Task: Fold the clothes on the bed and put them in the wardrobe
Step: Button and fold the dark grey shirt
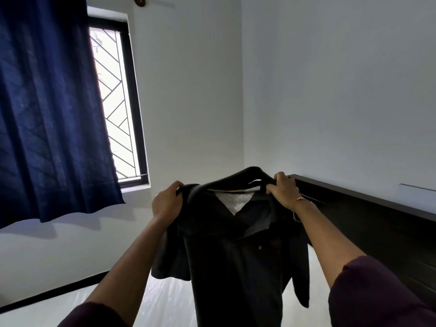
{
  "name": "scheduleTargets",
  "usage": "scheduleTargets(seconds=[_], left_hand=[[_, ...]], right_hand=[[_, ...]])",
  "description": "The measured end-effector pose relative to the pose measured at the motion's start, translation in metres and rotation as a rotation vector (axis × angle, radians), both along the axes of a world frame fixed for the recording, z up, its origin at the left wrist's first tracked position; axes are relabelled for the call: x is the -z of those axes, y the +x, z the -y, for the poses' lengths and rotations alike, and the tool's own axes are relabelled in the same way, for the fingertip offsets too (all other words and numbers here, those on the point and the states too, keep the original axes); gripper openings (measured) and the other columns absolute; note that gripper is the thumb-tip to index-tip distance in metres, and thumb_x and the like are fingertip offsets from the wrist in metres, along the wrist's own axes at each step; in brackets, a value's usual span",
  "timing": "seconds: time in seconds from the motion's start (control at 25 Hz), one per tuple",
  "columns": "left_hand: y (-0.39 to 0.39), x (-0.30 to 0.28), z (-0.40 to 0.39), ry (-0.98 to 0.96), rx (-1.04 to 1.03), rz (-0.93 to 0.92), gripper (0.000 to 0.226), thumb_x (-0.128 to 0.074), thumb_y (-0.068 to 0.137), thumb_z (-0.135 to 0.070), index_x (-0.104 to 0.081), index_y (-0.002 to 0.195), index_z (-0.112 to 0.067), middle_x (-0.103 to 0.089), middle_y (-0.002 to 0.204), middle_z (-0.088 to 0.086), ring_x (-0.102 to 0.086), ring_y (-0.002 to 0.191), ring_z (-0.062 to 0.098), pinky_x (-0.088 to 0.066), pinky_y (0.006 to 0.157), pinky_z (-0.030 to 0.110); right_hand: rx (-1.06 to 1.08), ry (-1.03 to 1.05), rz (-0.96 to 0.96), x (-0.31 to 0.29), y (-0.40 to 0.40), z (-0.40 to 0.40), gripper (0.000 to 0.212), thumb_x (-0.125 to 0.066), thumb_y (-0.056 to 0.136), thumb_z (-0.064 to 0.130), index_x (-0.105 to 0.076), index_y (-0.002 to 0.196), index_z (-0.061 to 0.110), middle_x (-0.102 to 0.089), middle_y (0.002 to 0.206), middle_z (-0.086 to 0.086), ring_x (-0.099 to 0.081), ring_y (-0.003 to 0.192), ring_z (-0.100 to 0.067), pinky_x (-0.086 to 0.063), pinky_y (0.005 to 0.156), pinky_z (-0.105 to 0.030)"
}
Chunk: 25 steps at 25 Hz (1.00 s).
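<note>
A black collared shirt (233, 251) hangs in the air in front of me, its front toward me and its collar open on a pale inner lining. My left hand (166, 201) grips the left shoulder of the shirt. My right hand (284, 188), with a thin bracelet on the wrist, grips the right shoulder. Both sleeves droop at the sides, and the hem runs out of view at the bottom. Below the shirt lies the bed (165, 300) with a shiny white cover.
A dark headboard (368, 223) runs along the right wall. A blue curtain (47, 109) hangs at the left, half covering a window with a metal grille (115, 100). White walls meet in a corner behind the shirt. No wardrobe is in view.
</note>
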State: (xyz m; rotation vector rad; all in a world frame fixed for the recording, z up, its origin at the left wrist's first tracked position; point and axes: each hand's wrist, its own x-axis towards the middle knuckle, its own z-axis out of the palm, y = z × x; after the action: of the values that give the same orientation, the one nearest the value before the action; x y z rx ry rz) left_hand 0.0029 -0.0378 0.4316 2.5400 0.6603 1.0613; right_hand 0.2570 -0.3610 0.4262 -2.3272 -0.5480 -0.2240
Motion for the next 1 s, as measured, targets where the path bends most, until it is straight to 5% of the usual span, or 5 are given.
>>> scheduleTargets(seconds=[0.12,0.28,0.56,0.84,1.0], left_hand=[[-0.023,-0.014,-0.018,0.111,0.015,0.040,0.018,-0.056,0.103,-0.026,-0.068,0.116,-0.032,-0.075,0.099,0.001,-0.068,0.088,0.027,-0.049,0.071,0.037],[-0.053,-0.043,-0.013,0.107,0.125,0.172,0.013,-0.063,0.100,-0.013,-0.067,0.108,-0.022,-0.070,0.096,-0.003,-0.066,0.087,0.019,-0.052,0.080,0.036],[-0.113,-0.072,-0.015,-0.026,0.099,0.393,0.015,-0.066,0.097,-0.006,-0.072,0.102,-0.018,-0.073,0.092,-0.002,-0.067,0.088,0.017,-0.054,0.087,0.034],[-0.161,-0.074,-0.042,-0.155,0.358,-0.024,0.018,-0.072,0.093,-0.002,-0.074,0.094,-0.020,-0.075,0.092,0.000,-0.074,0.085,0.016,-0.061,0.084,0.035],[-0.179,-0.046,-0.044,-0.124,0.366,-0.110,0.016,-0.066,0.101,-0.015,-0.076,0.103,-0.028,-0.075,0.099,-0.007,-0.071,0.094,0.009,-0.056,0.093,0.032]], right_hand=[[-0.087,-0.061,-0.100,0.005,-0.008,0.002,0.060,-0.086,0.099,0.014,-0.054,0.149,0.015,-0.053,0.143,-0.016,-0.055,0.132,-0.045,-0.056,0.111,-0.055],[-0.181,-0.293,0.049,0.015,-0.018,-0.020,0.055,-0.062,0.100,-0.011,-0.053,0.152,0.006,-0.054,0.152,-0.019,-0.053,0.146,-0.043,-0.062,0.130,-0.063],[-0.198,-0.017,-0.079,0.062,-0.016,-0.040,0.036,-0.072,0.111,-0.011,-0.099,0.128,0.005,-0.096,0.122,-0.018,-0.088,0.113,-0.029,-0.076,0.118,-0.057],[0.218,0.172,0.003,0.112,-0.056,-0.051,0.050,-0.056,0.121,0.003,-0.095,0.148,0.019,-0.095,0.138,-0.015,-0.080,0.137,-0.042,-0.068,0.128,-0.069],[0.301,0.276,0.033,0.110,-0.087,-0.054,0.056,-0.047,0.116,-0.010,-0.081,0.152,0.017,-0.093,0.122,-0.017,-0.082,0.120,-0.043,-0.060,0.125,-0.072]])
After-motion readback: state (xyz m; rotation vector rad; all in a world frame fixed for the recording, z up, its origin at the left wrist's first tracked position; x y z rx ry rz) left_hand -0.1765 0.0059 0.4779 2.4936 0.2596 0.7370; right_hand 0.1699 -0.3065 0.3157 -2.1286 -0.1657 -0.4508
